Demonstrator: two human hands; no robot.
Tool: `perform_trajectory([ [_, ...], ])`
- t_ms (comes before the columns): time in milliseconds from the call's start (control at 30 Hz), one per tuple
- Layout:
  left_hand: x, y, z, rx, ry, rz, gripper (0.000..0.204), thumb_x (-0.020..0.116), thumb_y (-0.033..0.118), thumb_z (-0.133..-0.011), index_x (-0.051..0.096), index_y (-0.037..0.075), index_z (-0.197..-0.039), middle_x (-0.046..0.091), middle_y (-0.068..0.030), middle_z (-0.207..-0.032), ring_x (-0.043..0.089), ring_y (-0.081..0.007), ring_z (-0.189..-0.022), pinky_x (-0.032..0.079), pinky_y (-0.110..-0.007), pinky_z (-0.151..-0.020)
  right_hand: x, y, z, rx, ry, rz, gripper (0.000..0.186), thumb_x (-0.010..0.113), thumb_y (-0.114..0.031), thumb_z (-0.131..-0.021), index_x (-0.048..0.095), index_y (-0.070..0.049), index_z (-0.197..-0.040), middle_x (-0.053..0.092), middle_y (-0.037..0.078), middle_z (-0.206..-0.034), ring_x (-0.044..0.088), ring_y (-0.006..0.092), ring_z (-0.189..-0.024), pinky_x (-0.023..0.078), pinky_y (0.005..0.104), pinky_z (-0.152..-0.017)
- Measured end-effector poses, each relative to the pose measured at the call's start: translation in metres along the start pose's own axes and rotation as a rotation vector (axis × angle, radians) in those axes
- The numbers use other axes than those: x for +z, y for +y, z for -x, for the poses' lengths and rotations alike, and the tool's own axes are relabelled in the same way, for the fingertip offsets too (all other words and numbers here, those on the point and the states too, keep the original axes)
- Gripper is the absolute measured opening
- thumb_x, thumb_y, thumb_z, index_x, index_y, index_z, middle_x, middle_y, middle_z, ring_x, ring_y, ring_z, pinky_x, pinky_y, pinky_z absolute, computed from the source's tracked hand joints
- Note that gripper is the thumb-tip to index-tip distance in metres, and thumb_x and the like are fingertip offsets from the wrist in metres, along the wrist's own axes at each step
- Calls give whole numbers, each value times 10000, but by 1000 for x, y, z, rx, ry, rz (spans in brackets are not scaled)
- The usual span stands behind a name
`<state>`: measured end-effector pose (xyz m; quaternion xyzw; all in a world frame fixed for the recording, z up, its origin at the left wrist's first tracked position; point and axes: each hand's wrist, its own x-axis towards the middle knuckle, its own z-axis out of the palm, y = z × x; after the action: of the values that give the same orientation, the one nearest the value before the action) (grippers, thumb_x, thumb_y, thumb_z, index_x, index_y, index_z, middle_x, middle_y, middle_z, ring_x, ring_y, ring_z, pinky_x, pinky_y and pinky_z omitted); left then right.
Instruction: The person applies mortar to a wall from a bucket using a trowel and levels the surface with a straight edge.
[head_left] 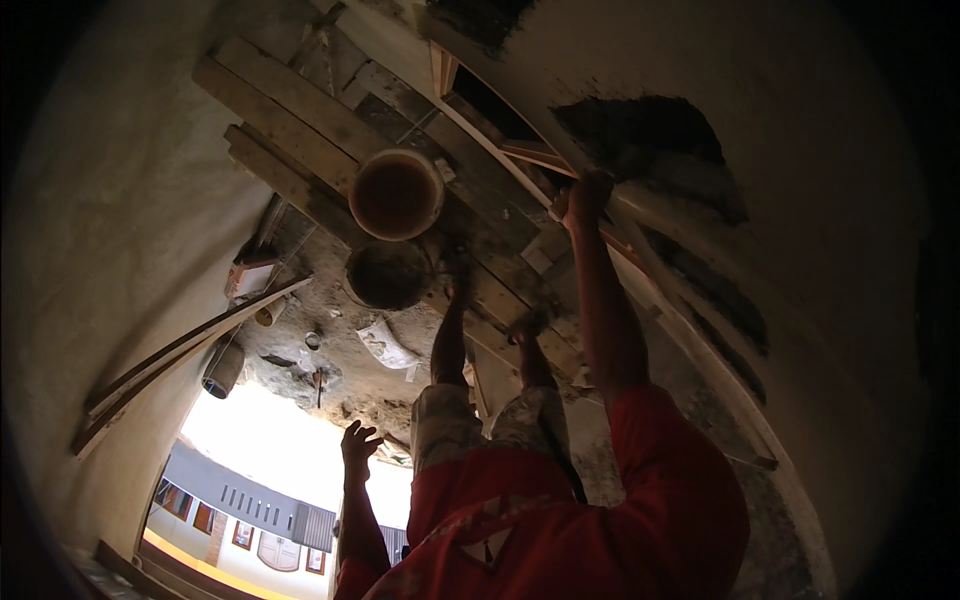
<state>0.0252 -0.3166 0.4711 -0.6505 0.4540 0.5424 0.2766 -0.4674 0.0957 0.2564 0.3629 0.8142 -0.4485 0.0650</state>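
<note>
My right hand [585, 200] is raised beside the wooden frame [535, 152] of a wall opening, fingers curled; what it grips is too dark to make out. My left hand [360, 445] hangs low at my left, fingers apart and empty, against the bright doorway [255, 420]. Below me my feet stand on rough wooden planks [280, 105]. A bucket of brownish contents [396, 195] rests on the planks, with a darker bucket [388, 275] just beside it.
Long bent-looking boards [180, 355] lean at the left wall [110, 230]. A cylindrical container [223, 368] and a pale sack [385, 345] lie on the dirty floor below. The right wall [820, 300] has dark rough patches.
</note>
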Motion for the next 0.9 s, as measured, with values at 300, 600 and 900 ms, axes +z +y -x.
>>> perform_trajectory([
  [300,-25,-9,-8,78,-3,-99,472,454,186,-963,331,32,-1393,631,-178,-1148,698,-278,-798,514,-335,-673,32,-21,-9,317,13,-255,428,479,-229,-962,352,1,-1300,472,166,-1187,529,249,-1015,447,396,-846],
  [600,-20,2,-11,-5,7,-40,456,413,142,-963,326,8,-1391,620,-203,-1152,699,-298,-790,526,-333,-671,13,-26,22,-34,-35,-175,361,501,-211,-939,390,4,-1206,503,135,-1014,585,204,-750,525,322,-588],
  [900,-18,11,-16,-6,31,-20,452,459,151,-962,368,46,-1391,661,-144,-1049,689,-261,-750,524,-322,-687,35,-3,-16,58,-67,-54,359,469,-186,-971,378,3,-1262,527,118,-960,571,163,-677,502,331,-583],
])
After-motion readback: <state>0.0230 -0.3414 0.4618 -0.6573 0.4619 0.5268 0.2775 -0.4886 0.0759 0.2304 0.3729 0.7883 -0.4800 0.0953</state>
